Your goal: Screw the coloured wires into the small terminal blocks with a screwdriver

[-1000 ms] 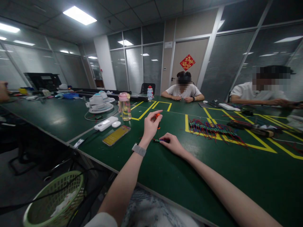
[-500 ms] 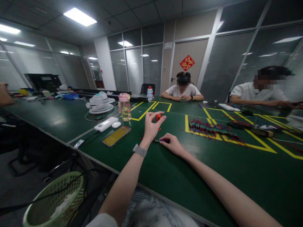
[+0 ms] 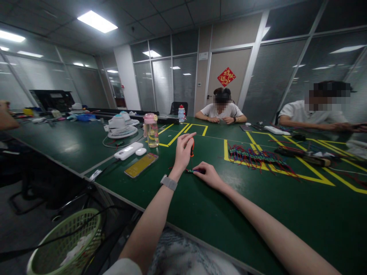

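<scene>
My left hand [image 3: 183, 151], with a watch on its wrist, is closed round the handle of an orange screwdriver [image 3: 192, 149]. The screwdriver stands upright, its thin shaft pointing down at a small green circuit board [image 3: 189, 171]. Whether the tip touches the board is too small to tell. My right hand [image 3: 208, 174] rests on the table and pinches the right end of that board between thumb and fingers. Thin wires show beside the board, partly hidden by my hands.
On the green table [image 3: 229, 221], a phone [image 3: 141, 164], a white power strip [image 3: 129, 150] and a pink-lidded bottle [image 3: 151, 130] lie to the left. Wired circuit boards [image 3: 258, 157] lie in a row at right. Two people sit opposite. A green basket [image 3: 64, 240] stands below.
The thumb and fingers of my left hand, spread apart before, have come together on the screwdriver handle. My right hand and the board have stayed in place.
</scene>
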Tool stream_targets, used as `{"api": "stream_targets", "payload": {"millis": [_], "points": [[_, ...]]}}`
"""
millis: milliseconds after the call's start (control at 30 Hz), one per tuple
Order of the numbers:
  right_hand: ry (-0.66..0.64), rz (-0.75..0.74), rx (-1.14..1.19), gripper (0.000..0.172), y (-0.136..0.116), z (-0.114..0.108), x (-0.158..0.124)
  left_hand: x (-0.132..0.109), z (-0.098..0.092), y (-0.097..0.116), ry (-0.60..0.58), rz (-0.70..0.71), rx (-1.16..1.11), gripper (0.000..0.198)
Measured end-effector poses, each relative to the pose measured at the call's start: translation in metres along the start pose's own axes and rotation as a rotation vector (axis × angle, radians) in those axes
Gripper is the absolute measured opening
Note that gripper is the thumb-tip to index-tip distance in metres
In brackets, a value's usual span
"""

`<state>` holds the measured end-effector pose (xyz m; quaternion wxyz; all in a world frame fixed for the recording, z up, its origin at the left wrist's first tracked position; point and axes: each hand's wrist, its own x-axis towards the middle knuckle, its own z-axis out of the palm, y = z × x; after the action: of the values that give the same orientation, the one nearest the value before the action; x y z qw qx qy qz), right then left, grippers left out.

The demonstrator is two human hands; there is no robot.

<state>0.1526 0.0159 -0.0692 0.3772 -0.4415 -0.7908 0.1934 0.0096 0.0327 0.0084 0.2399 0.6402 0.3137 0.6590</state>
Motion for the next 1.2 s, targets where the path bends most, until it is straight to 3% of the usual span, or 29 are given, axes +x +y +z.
{"api": "stream_targets", "payload": {"millis": [133,333,533,767,967,1200], "points": [[-0.006,0.011,-0.008,0.015,-0.0025,-0.0012,-0.0002,0.0003,0.0033,-0.0038,-0.099,-0.109,-0.235,0.033],[-0.008,0.004,-0.02,0.015,-0.0038,-0.0018,-0.0005,-0.0009,-0.0007,-0.001,0.028,0.026,0.107,0.024],[-0.012,0.003,-0.044,0.015,-0.0026,-0.0006,-0.0005,-0.0005,0.0026,-0.0039,-0.1,-0.072,-0.193,0.033],[-0.006,0.006,-0.023,0.015,-0.003,-0.0007,-0.0005,-0.0032,0.001,0.0013,0.01,0.048,0.134,0.025],[-0.008,0.012,-0.026,0.015,-0.0049,-0.0016,-0.0005,-0.0023,0.0048,-0.0044,-0.126,-0.083,-0.202,0.035],[-0.004,0.007,-0.02,0.014,-0.0025,0.0,-0.0007,-0.0048,0.0006,0.0023,-0.004,0.042,0.126,0.024]]}}
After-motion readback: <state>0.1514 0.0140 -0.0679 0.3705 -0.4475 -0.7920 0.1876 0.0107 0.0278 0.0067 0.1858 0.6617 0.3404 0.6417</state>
